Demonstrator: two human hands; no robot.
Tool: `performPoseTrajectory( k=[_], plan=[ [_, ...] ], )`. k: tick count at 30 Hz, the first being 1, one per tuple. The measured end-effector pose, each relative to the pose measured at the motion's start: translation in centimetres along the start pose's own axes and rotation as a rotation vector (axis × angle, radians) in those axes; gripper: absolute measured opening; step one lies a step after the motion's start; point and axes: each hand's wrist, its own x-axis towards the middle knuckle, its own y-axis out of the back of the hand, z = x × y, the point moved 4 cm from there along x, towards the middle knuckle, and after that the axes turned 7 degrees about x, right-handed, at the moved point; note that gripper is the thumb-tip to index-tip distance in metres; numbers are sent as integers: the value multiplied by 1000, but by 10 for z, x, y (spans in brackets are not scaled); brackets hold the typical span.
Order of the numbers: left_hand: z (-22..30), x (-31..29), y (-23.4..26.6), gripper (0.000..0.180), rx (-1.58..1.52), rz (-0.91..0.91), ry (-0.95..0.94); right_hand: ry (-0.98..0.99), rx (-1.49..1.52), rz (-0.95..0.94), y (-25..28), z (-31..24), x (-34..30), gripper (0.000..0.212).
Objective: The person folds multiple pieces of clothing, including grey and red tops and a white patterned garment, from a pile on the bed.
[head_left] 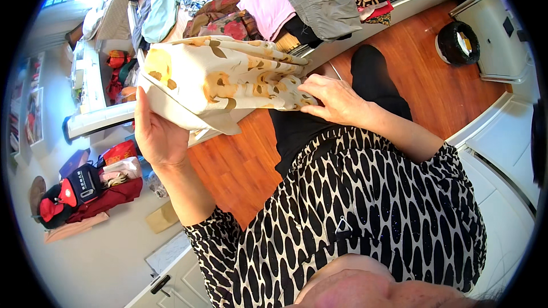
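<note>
A cream garment with yellow and brown flowers is stretched between my two hands, above the near edge of the clothes-covered surface. My left hand grips its left end, thumb up along the edge and the other fingers hidden beneath the cloth. At the other end my right hand pinches the fabric, which is bunched into folds there. The cloth's lower left corner hangs loose near my left wrist. Whether it is a skirt or a top, I cannot tell.
Beyond lie a pink cloth, grey shorts, a brown patterned garment and a pale teal garment. At left, a bag and clothes hang on the wall. A black-lined bin stands on the wooden floor.
</note>
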Motion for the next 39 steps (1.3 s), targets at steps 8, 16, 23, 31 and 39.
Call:
performPoseTrajectory(
  k=[8, 16, 23, 31, 39],
  plan=[
    [25, -4, -23, 50, 110, -78, 9, -5, -194, -18, -45, -4, 18, 46],
    [53, 16, -4, 36, 500, 131, -74, 150, 303, 163, -25, -5, 12, 16],
    [55, -8, 5, 28, 782, 95, -61, -40, 590, 12, -12, -4, -24, 10],
    [74, -50, 44, 28, 880, 158, -150, 204, 378, 33, -3, -22, -33, 10],
    [86, -87, 66, 31, 880, -36, -181, 117, 428, -200, 7, -26, -31, 16]
  ],
)
